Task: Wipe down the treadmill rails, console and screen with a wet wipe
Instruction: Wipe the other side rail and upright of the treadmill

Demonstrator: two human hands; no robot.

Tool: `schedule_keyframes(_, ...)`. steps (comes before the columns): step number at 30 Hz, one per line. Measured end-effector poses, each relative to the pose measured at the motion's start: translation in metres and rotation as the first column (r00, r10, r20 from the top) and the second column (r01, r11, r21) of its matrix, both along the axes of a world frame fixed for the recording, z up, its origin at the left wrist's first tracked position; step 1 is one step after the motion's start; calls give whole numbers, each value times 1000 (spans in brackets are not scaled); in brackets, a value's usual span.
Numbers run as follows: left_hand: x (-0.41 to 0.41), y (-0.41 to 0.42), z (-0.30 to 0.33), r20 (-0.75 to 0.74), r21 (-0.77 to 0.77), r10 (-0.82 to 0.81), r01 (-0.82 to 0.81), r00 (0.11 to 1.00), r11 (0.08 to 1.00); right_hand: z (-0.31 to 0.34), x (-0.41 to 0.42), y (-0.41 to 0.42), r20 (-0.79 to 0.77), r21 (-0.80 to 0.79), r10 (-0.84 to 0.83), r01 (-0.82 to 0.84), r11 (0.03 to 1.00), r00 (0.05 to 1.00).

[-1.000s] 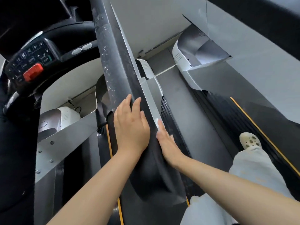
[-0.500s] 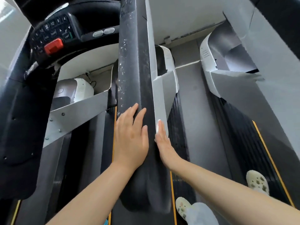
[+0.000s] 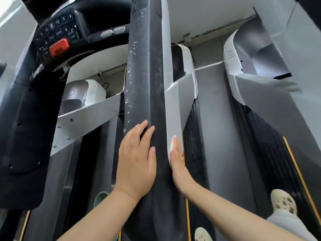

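Flat left hand (image 3: 136,164) on rail (image 3: 145,84), right hand (image 3: 178,162) alongside

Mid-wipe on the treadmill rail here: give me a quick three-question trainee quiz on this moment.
1. True or false: the left hand lies flat on top of the dark rail.
2. Which hand presses the white wipe against the rail's pale side? A) left B) right C) neither
3. Fill in: the red button on the console sits to the ____ of the rail.

Key: 1 true; 2 B; 3 left.
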State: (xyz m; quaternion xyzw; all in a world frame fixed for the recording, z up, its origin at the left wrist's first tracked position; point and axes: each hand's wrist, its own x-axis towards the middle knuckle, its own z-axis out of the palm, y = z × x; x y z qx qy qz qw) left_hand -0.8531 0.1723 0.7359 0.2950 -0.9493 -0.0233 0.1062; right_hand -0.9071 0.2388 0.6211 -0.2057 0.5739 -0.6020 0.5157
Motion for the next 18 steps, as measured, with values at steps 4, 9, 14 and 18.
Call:
schedule_keyframes(4,-3,-5,-1,-12,-7,-28,27,1000,1000,6,-62,-61,-26,2,-102,102,995,994)
schedule_keyframes(9,-3,-7,-1,1,-10,-22,22,1000,1000,-49,-72,-72,52,204,-67,55,977,996)
schedule_keyframes(14,3,-5,-1,18,-10,-27,28,999,1000,-40,-16,-24,11,99,-87,85,991,996)
schedule_keyframes(18,1,-6,-2,10,-19,-37,37,999,999,-23,-66,-71,-63,-17,-136,135,991,989)
